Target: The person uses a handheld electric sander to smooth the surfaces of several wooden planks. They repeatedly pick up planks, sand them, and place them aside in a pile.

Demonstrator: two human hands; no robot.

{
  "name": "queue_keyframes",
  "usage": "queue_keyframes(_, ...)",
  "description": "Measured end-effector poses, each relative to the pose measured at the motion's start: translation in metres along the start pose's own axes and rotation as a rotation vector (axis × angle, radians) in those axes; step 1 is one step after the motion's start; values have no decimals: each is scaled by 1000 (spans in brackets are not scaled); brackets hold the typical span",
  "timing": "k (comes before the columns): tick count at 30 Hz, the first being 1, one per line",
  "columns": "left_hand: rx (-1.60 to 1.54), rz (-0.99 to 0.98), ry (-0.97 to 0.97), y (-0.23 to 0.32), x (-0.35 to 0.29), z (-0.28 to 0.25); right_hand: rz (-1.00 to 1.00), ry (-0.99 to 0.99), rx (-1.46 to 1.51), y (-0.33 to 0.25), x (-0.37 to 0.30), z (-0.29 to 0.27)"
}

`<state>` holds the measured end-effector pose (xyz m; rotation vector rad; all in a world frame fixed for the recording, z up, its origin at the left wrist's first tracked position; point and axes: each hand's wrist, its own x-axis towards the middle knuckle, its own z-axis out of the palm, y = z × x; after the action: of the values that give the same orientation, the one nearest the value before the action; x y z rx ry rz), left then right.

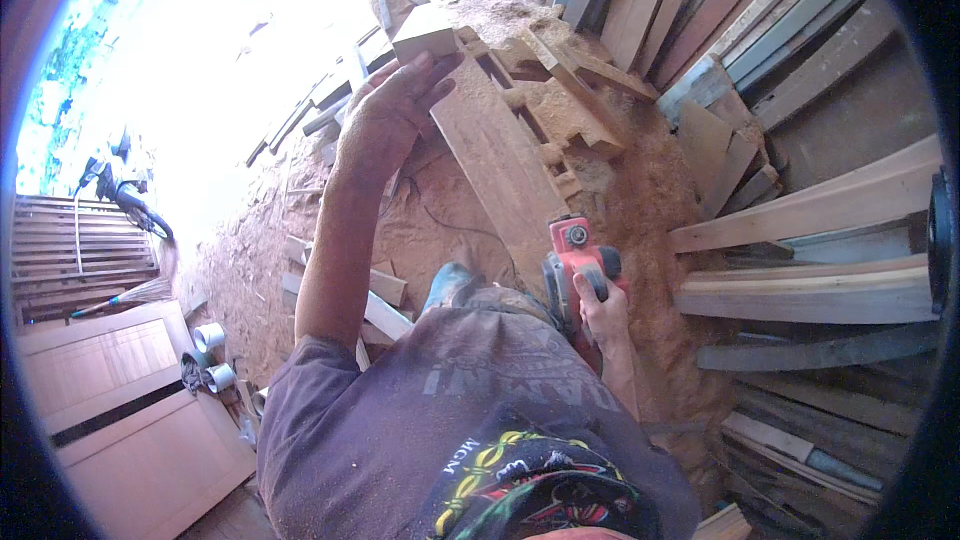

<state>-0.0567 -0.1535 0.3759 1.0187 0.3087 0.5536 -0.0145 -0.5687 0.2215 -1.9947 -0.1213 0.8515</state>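
My left hand (402,100) reaches forward with its fingers stretched and apart, the tips at the near edge of a pale wooden block (424,32). They appear to touch the block without wrapping round it. Sawdust coats the hand and forearm. Closer to my body, my right hand (603,312) is wrapped round the handle of a red and black electric hand planer (575,258). The planer is at the near end of a long, flat wooden plank (500,150), which slants away to the far left. Whether its sole touches the plank is hidden.
Shavings and wooden offcuts (570,110) lie beside the plank on the dirt floor (640,210). Stacked boards (810,290) line the right side. A cable (455,220) crosses the ground left of the plank. Wooden panels (150,450), white pots (209,337) and a broom (140,292) are at left.
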Motion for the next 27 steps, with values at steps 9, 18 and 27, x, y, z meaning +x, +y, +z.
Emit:
queue_keyframes(9,-31,-15,13,3,-6,7,-2,5,-16,-1,2,-1)
queue_keyframes(18,156,105,-50,-8,-1,20,-6,3,126,-1,0,0)
queue_keyframes(27,22,12,6,1,-4,22,14,-26,119,-7,-1,2)
